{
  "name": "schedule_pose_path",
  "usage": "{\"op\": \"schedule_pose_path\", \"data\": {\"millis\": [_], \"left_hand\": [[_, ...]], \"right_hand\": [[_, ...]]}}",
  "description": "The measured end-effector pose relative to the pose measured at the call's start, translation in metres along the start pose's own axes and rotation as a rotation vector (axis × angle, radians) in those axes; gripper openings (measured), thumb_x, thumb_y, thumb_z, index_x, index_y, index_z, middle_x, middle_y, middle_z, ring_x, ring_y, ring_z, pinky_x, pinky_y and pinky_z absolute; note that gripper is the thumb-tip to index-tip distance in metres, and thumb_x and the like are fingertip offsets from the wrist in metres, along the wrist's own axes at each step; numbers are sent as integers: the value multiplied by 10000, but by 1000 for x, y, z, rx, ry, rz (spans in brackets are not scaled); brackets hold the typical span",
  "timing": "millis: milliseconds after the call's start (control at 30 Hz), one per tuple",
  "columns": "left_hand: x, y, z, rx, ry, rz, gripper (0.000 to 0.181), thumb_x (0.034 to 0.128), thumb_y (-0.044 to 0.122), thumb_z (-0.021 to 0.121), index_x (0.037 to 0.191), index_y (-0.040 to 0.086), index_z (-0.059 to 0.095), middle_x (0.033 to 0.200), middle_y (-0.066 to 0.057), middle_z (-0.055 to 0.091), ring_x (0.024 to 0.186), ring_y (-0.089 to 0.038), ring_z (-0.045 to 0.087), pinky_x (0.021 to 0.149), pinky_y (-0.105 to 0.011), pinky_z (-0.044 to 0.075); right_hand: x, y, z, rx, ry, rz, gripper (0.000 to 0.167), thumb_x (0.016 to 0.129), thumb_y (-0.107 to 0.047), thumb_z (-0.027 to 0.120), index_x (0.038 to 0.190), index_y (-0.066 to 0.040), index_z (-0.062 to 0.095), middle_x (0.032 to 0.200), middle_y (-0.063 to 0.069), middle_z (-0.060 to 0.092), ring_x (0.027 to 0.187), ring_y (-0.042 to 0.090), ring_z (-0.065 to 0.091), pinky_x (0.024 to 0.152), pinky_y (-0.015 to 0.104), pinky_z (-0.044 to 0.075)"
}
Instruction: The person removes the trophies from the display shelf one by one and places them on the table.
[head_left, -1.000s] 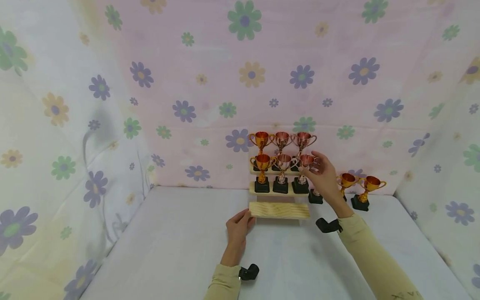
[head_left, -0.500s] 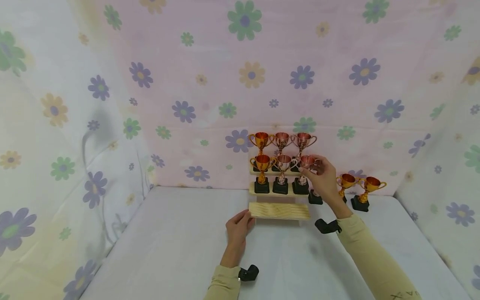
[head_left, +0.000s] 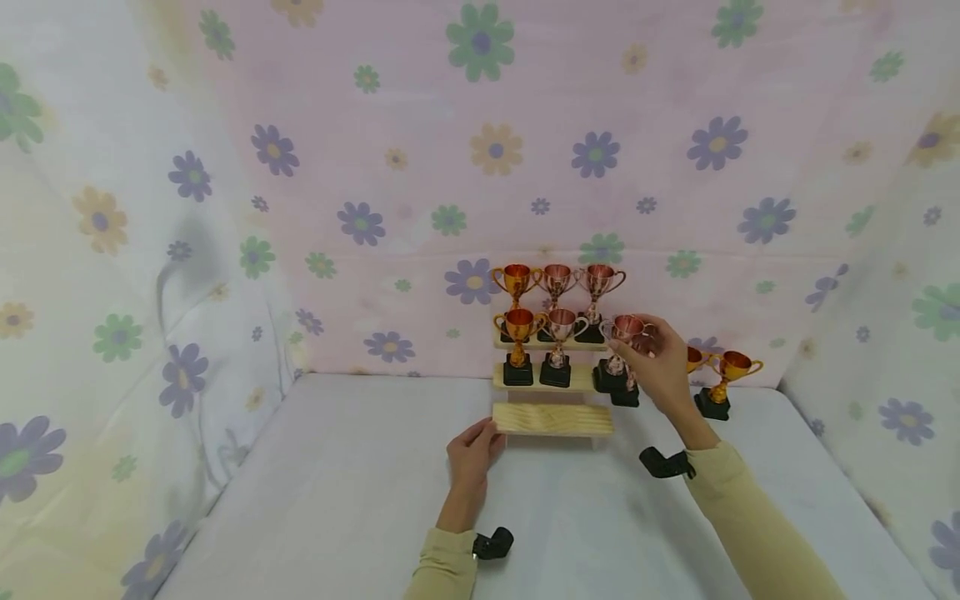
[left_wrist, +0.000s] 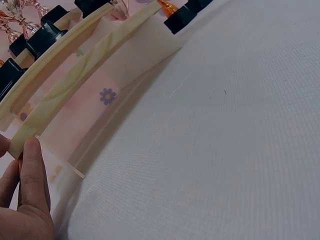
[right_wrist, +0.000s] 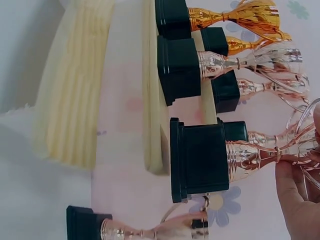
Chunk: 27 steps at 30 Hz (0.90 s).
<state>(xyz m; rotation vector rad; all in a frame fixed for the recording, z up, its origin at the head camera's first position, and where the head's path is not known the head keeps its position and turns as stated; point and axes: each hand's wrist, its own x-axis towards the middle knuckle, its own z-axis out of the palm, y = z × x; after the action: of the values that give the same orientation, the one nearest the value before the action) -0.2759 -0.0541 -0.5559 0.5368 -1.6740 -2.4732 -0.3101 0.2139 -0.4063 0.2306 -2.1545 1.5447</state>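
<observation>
A three-step display stand has pale wooden shelves. My left hand [head_left: 470, 458] pinches the left end of its lowest shelf [head_left: 553, 418], thumb and fingers at the corner in the left wrist view. My right hand [head_left: 663, 367] grips a rose-gold trophy cup [right_wrist: 200, 160] by its bowl; its black base hangs at the right end of the middle shelf [right_wrist: 152, 100], apparently clear of it in the right wrist view. A gold trophy [head_left: 518, 367] and another rose-gold trophy [head_left: 557, 371] stand on that middle shelf. Behind them, the top shelf bears one gold trophy [head_left: 517, 282] and two rose-gold ones.
Right of the stand, a rose-gold trophy [right_wrist: 150, 230] stands on the white table [head_left: 360, 483], partly hidden by my right hand. Two gold trophies stand farther right, the outer one [head_left: 729, 375] in fuller view. Flowered cloth [head_left: 405, 167] hangs behind and at both sides.
The rose-gold trophy in my right hand has moved right, from its spot on the middle shelf to the shelf's right end. My left hand stays at the lowest shelf. The head view shifts slightly.
</observation>
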Motion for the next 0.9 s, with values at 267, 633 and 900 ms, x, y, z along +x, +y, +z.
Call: {"op": "schedule_pose_path", "data": {"millis": [267, 633, 900], "left_hand": [[2, -3, -2, 10, 13, -15, 282, 986, 75, 652, 1235, -57, 665, 1209, -214, 654, 986, -178, 703, 874, -263, 614], [3, -2, -2, 6, 11, -16, 291, 986, 86, 656, 1237, -61, 660, 1202, -215, 656, 967, -172, 706, 866, -264, 616], [0, 0, -1, -5, 3, -7, 309, 986, 90, 661, 1247, -75, 648, 1190, -211, 653, 943, -161, 703, 870, -270, 617]], "right_hand": [[-19, 33, -20, 27, 49, 23, 523, 881, -36, 788, 1358, -14, 575, 1219, 18, 594, 1006, 0, 597, 837, 60, 527], [-41, 56, -37, 65, 85, -21, 500, 843, 87, 772, 1306, 58, 584, 1125, -121, 587, 984, -32, 634, 826, 76, 545], [-48, 85, -36, -25, 12, 56, 543, 872, 40, 767, 1366, 50, 542, 1140, -28, 601, 921, -86, 599, 771, 53, 538]]}}
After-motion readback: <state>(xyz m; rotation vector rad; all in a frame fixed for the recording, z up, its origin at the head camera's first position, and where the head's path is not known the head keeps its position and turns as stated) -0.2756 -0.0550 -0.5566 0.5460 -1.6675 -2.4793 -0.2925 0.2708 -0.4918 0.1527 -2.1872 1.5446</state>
